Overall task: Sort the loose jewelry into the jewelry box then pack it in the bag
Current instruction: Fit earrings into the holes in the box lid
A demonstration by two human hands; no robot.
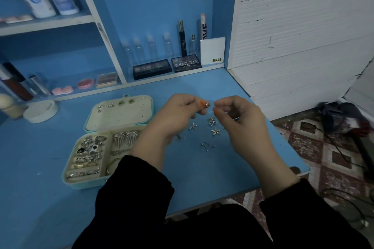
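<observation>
1. Rings [89,147] fill the padded rolls on the left side of your open jewelry box [81,185]; fan-shaped earrings [125,137] and a bangle [110,164] lie in its right compartments.
2. Its lid [119,116] carries two earring pairs along the top edge.
3. Your left hand [178,115] pinches a small earring [207,104] above the table [40,147].
4. Your right hand [236,115] keeps its fingertips pinched narrow just beside that earring; whether they hold anything cannot be told.
5. Loose earrings [215,131] lie scattered on the table beneath both hands.

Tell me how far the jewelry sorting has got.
Done: rings fill the rolls of the jewelry box, and earring pairs are pinned in its lid. In hand: the left hand pinches a small gold earring; the right hand pinches beside it, contents unclear. Left: flower earrings and studs lie loose on the table, the box is open, and no bag is in view.
</observation>
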